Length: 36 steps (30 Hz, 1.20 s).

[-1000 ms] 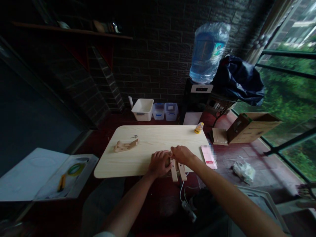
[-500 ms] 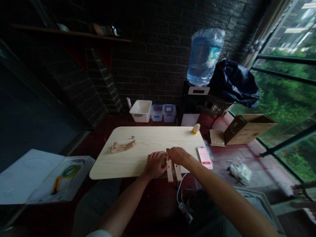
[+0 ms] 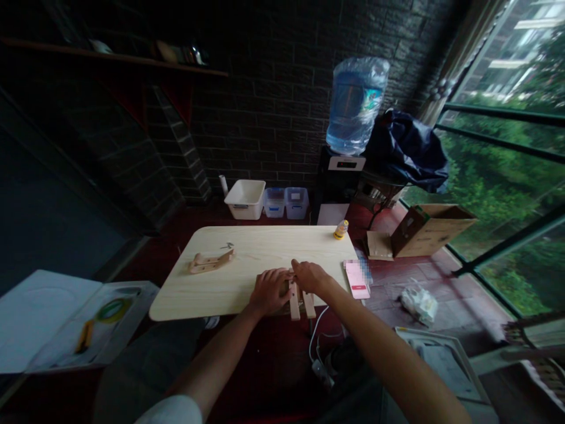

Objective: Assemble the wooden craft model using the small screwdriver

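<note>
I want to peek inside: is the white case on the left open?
Open: its lid lies folded back, and a green coil and yellow-and-black tool show inside.

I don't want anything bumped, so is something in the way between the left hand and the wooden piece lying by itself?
No, I see nothing between the left hand and that wooden piece. The small dark bits lie just beyond it.

Blue water jug (image 3: 356, 106) in clear wrap, upright on dispenser (image 3: 339, 182) — dark bag (image 3: 410, 150) just beside. Against brick wall (image 3: 273, 112): white bin (image 3: 246, 200), two clear tubs (image 3: 286, 203) in a row. Open cardboard box (image 3: 430, 231) on floor near window (image 3: 503, 171) — white plastic bag (image 3: 419, 303) nearer the camera.
</note>
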### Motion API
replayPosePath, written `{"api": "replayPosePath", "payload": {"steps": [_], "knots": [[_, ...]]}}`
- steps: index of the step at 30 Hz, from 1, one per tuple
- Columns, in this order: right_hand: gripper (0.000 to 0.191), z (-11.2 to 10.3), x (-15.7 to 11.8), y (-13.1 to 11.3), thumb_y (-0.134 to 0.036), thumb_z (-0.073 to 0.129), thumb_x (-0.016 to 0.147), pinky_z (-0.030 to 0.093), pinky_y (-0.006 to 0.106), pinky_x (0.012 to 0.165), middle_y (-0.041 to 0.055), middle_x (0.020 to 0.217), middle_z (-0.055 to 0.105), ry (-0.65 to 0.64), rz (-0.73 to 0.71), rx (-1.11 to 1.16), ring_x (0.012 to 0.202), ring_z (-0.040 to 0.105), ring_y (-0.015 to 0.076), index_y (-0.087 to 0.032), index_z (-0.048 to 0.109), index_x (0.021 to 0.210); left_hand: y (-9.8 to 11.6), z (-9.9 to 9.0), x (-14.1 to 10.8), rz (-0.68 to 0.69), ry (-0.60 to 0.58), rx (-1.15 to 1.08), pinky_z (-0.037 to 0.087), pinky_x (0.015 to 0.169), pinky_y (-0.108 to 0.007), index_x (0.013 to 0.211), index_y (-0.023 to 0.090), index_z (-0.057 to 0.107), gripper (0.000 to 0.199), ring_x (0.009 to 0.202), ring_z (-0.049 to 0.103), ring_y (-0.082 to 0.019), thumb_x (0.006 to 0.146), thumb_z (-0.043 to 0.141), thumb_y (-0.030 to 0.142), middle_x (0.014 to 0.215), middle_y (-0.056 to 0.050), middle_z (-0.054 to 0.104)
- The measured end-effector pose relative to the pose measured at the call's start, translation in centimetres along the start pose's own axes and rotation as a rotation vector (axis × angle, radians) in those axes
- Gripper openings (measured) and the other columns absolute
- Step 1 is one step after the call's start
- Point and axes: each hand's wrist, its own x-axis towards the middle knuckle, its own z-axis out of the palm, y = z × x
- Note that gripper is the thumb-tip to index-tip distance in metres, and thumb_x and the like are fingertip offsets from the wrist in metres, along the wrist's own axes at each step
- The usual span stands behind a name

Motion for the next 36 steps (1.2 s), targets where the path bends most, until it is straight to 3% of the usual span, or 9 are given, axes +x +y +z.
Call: {"api": "replayPosePath", "payload": {"steps": [7, 16, 26, 31, 36], "knots": [[0.034, -0.3, 0.7, -0.5, -0.016, 0.05, 0.097, 0.057, 0.034, 0.082, 0.0199, 0.114, 0.072, -0.021, -0.025, 0.009, 0.104, 0.072, 0.0263, -0.011, 0.047, 0.131, -0.3, -0.4, 0.1, 0.005, -0.001, -0.017, 0.037, 0.109, -0.047, 0.124, 0.03, 0.058, 0.039, 0.128, 0.05, -0.028, 0.086, 0.065, 0.034, 0.138, -0.005, 0.059], [0.035, -0.6, 2.0, -0.2, -0.032, 0.05, 0.102, 0.056, 0.034, 0.083, 0.0222, 0.112, 0.072, -0.066, 0.023, 0.004, 0.105, 0.072, 0.0287, -0.009, 0.047, 0.128, -0.9, -0.9, 0.0, -0.016, 0.008, -0.031, 0.039, 0.107, -0.047, 0.13, 0.03, 0.055, 0.046, 0.125, 0.052, -0.028, 0.086, 0.065, 0.038, 0.137, -0.005, 0.059], [0.034, -1.4, 1.5, -1.1, -0.012, 0.048, 0.095, 0.057, 0.034, 0.082, 0.0206, 0.112, 0.072, -0.09, -0.11, -0.082, 0.102, 0.072, 0.0271, -0.009, 0.051, 0.128, -1.3, -0.9, 0.0, -0.006, 0.0, -0.03, 0.037, 0.109, -0.049, 0.121, 0.031, 0.06, 0.036, 0.129, 0.049, -0.029, 0.086, 0.065, 0.037, 0.14, -0.004, 0.057], [0.029, -1.4, 1.6, -0.6, -0.017, 0.049, 0.099, 0.057, 0.034, 0.082, 0.0176, 0.111, 0.073, -0.076, -0.133, -0.127, 0.101, 0.073, 0.0261, -0.014, 0.051, 0.127, -1.4, -0.6, 0.0, -0.019, 0.01, -0.033, 0.037, 0.11, -0.051, 0.119, 0.031, 0.06, 0.034, 0.13, 0.049, -0.029, 0.086, 0.065, 0.037, 0.139, -0.005, 0.058], [0.029, -0.7, 1.6, -0.3, -0.029, 0.052, 0.101, 0.057, 0.034, 0.08, 0.0212, 0.108, 0.073, -0.063, -0.041, -0.079, 0.1, 0.073, 0.0282, -0.011, 0.05, 0.124, -1.4, -0.4, 0.0, -0.022, -0.014, -0.04, 0.036, 0.109, -0.05, 0.124, 0.032, 0.059, 0.04, 0.129, 0.049, -0.03, 0.085, 0.066, 0.039, 0.138, -0.006, 0.058]]}}
